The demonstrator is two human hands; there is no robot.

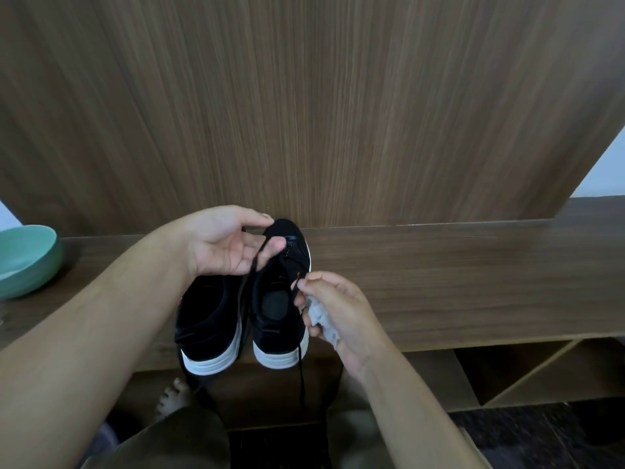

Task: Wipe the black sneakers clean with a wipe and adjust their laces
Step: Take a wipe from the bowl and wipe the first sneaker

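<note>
1. Looking down, we see two black sneakers side by side on the wooden desk [439,265], heels toward us, white soles hanging just over the front edge.
2. Our left hand [233,243] hovers over the left sneaker [209,319], palm up, fingers loosely curled, thumb near the toe of the right sneaker [280,299].
3. One lace [254,262] runs across those left fingers; whether they truly pinch it, we cannot tell.
4. Our right hand [333,309] sits just beside the right sneaker, thumb and forefinger pinching another lace end [297,285] near the eyelets.
5. That same hand has a crumpled white wipe [321,316] tucked under its curled fingers, against the palm.
6. A loose lace [300,377] drops from the right sneaker's heel, past the desk edge, down toward the floor.
7. Off to the far left, a green bowl [27,262] rests on the desk, well apart from the sneakers.
8. Behind everything stands a tall wood-grain panel [321,113].
9. Below the desk at right, open shelves [527,374] show; bare toes [174,399] peek out on the floor near our knees.
</note>
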